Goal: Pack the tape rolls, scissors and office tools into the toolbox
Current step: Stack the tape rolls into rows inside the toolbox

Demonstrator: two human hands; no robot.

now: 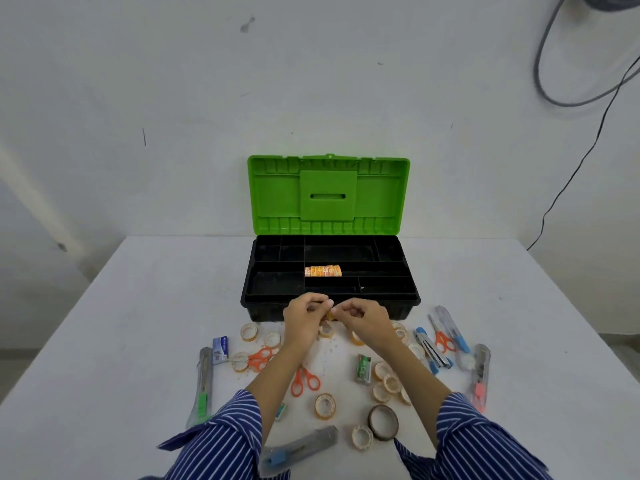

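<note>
— On the white table (138,323), far edge, what stands?

— Item one: toolbox (330,308), black tray, green lid (328,195) upright against the wall. One row of small patterned tape rolls (322,270) lies in a middle compartment; the other compartments look dark to me.

— And your hands?

— Left hand (303,318) and right hand (363,318) are close together just in front of the toolbox's near wall, fingers curled, both pinching one small yellowish thing (330,315) between them. It looks like a tape roll, though I cannot tell for sure.

— Loose stock, near side?

— Scattered tape rolls (325,406), pale, plus one larger dark ring (382,422). Orange-handled scissors (304,381) between my forearms, another pair (258,358) to the left, a third (441,337) to the right. Stapler with blue ends (429,351) beside that third pair. Utility knives: green slider (202,386) far left, pink slider (479,375) far right, blue slider (298,448) nearest me. Small blue box (220,348), small green packet (363,368)
</note>
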